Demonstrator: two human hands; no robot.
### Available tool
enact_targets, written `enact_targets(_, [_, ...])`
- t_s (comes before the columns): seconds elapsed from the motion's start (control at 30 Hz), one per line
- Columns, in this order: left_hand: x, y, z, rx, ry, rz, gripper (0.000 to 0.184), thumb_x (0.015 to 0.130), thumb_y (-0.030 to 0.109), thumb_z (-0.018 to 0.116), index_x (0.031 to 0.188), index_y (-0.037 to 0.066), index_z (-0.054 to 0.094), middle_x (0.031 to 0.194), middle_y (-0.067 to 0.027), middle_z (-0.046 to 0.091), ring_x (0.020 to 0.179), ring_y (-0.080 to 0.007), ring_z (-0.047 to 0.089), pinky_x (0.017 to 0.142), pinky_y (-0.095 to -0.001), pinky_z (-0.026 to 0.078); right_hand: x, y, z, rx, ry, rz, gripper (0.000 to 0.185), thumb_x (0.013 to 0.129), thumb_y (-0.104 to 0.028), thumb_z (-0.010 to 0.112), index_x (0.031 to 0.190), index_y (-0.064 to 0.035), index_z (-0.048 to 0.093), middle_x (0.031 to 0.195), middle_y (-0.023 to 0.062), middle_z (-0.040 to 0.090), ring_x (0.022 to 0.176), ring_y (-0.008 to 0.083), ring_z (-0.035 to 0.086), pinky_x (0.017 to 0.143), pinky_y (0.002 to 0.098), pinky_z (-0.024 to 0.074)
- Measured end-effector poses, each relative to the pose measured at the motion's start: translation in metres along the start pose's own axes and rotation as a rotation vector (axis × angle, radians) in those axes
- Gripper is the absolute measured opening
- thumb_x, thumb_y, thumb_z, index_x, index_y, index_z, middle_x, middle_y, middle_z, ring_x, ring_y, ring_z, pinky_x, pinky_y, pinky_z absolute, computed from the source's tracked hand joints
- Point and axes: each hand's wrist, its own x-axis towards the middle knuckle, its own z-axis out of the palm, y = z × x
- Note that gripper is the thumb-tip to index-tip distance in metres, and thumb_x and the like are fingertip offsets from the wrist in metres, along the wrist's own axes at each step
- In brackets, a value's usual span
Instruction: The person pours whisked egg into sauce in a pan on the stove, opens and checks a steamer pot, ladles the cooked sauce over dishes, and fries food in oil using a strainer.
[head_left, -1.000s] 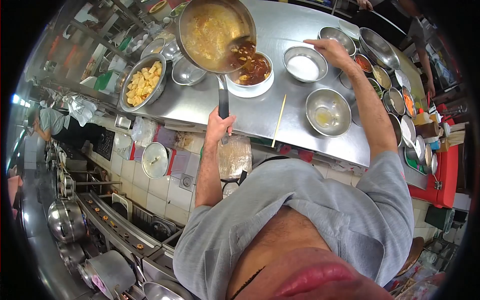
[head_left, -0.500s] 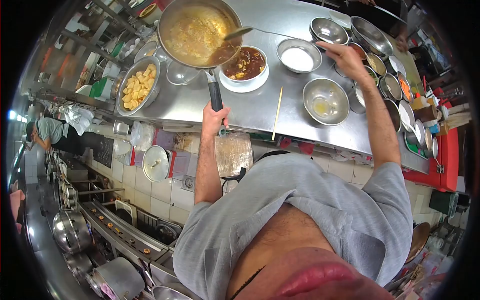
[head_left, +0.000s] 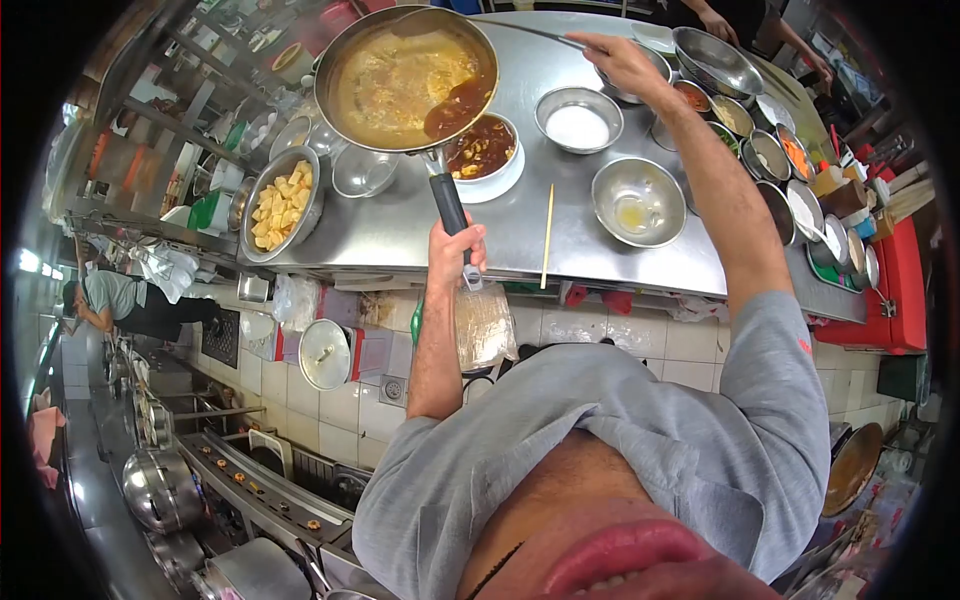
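My left hand is wrapped round the black handle of a frying pan. The pan hangs tilted above the steel table, with a yellowish, eggy layer and a pool of brown sauce inside. Partly under its rim, a white bowl holds brown sauce with yellowish pieces and stands on a white plate. My right hand grips the thin handle of a long cooking spoon. The spoon's head lies at the pan's far side, blurred.
A metal bowl of yellow chunks stands left, beside a clear bowl. Metal bowls, one with white powder, one nearly bare, and a chopstick lie right. Several ingredient containers line the right end. Another person's hand is at the back.
The spoon's head has moved from the pan's right rim to its far side, and my right hand has shifted left and away. The pan has moved slightly right, covering more of the white bowl.
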Motion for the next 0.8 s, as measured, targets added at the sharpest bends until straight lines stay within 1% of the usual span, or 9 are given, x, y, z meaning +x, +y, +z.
enact_targets(0.07, [-0.009, -0.005, 0.017, 0.054, -0.058, 0.01, 0.017, 0.073, 0.002, 0.056, 0.07, 0.004, 0.039, 0.052, -0.0028, 0.04, 0.035, -0.0106, 0.04, 0.031, -0.0259, 0.037, 0.0, 0.009, -0.019, -0.065, 0.004, -0.073, 0.032, 0.088, -0.016, 0.046, 0.119, -0.0119, 0.051, 0.113, 0.0112, 0.056, 0.102, 0.0206, 0.053, 0.088, 0.0297, 0.0387])
enact_targets(0.23, [-0.027, -0.037, 0.069, 0.169, -0.067, 0.001, 0.022, 0.069, -0.001, 0.06, 0.078, 0.003, 0.04, 0.054, -0.0032, 0.044, 0.036, -0.0111, 0.043, 0.033, -0.0261, 0.038, -0.067, 0.052, -0.081, -0.155, -0.115, -0.031, 0.032, 0.087, -0.02, 0.049, 0.117, -0.0066, 0.051, 0.113, 0.0103, 0.057, 0.101, 0.0207, 0.054, 0.087, 0.0292, 0.0398])
enact_targets(0.33, [-0.036, -0.062, 0.096, 0.285, -0.056, 0.013, 0.021, 0.069, 0.0, 0.06, 0.078, 0.002, 0.041, 0.056, -0.0026, 0.044, 0.037, -0.0107, 0.043, 0.032, -0.0253, 0.037, -0.131, 0.092, -0.124, -0.169, -0.182, 0.07, 0.03, 0.087, -0.019, 0.05, 0.115, -0.0089, 0.053, 0.109, 0.0101, 0.059, 0.097, 0.0203, 0.056, 0.084, 0.0283, 0.0417])
enact_targets(0.4, [-0.043, -0.077, 0.113, 0.312, -0.056, 0.02, 0.021, 0.07, 0.0, 0.06, 0.078, 0.002, 0.041, 0.056, -0.0026, 0.045, 0.037, -0.0105, 0.044, 0.032, -0.0247, 0.037, -0.159, 0.057, -0.167, -0.253, -0.151, 0.07, 0.029, 0.087, -0.018, 0.049, 0.115, -0.0124, 0.054, 0.105, 0.0092, 0.061, 0.093, 0.0193, 0.058, 0.08, 0.028, 0.043])
enact_targets(0.43, [-0.047, -0.084, 0.121, 0.348, -0.06, 0.016, 0.021, 0.07, 0.0, 0.06, 0.079, 0.001, 0.041, 0.057, -0.0025, 0.045, 0.037, -0.0103, 0.044, 0.033, -0.024, 0.037, -0.164, 0.091, -0.169, -0.213, -0.045, 0.011, 0.029, 0.086, -0.019, 0.051, 0.115, -0.0155, 0.054, 0.103, 0.0082, 0.062, 0.089, 0.0194, 0.059, 0.077, 0.0281, 0.0437])
enact_targets(0.53, [-0.058, -0.101, 0.142, 0.405, -0.031, 0.001, 0.021, 0.07, 0.001, 0.061, 0.081, 0.0, 0.042, 0.057, -0.0025, 0.045, 0.037, -0.0097, 0.044, 0.033, -0.0234, 0.035, -0.187, 0.112, -0.175, -0.085, 0.037, 0.269, 0.027, 0.086, -0.019, 0.051, 0.112, -0.0142, 0.057, 0.105, 0.0092, 0.061, 0.095, 0.0193, 0.057, 0.081, 0.0289, 0.0423])
enact_targets(0.63, [-0.067, -0.109, 0.158, 0.447, -0.046, -0.007, 0.02, 0.07, 0.002, 0.061, 0.08, 0.0, 0.044, 0.056, -0.0022, 0.046, 0.038, -0.009, 0.044, 0.034, -0.0236, 0.035, -0.238, 0.154, -0.156, 0.028, 0.002, 0.119, 0.029, 0.085, -0.019, 0.052, 0.114, -0.0138, 0.055, 0.106, 0.0109, 0.06, 0.093, 0.0188, 0.057, 0.081, 0.0283, 0.0419])
enact_targets(0.67, [-0.071, -0.11, 0.16, 0.448, -0.039, -0.01, 0.02, 0.07, 0.002, 0.061, 0.08, 0.0, 0.044, 0.056, -0.0022, 0.046, 0.038, -0.009, 0.044, 0.034, -0.0236, 0.035, -0.251, 0.146, -0.157, 0.02, -0.091, 0.252, 0.028, 0.086, -0.019, 0.052, 0.113, -0.0126, 0.056, 0.106, 0.01, 0.06, 0.093, 0.0191, 0.058, 0.081, 0.028, 0.0421])
enact_targets(0.8, [-0.074, -0.122, 0.159, 0.586, -0.031, -0.018, 0.017, 0.071, 0.003, 0.06, 0.078, 0.001, 0.045, 0.053, -0.0018, 0.047, 0.037, -0.0087, 0.044, 0.034, -0.0241, 0.034, -0.28, 0.131, -0.162, 0.009, -0.193, 0.326, 0.026, 0.085, -0.018, 0.052, 0.11, -0.0136, 0.058, 0.101, 0.0093, 0.062, 0.089, 0.0187, 0.059, 0.077, 0.0282, 0.0439])
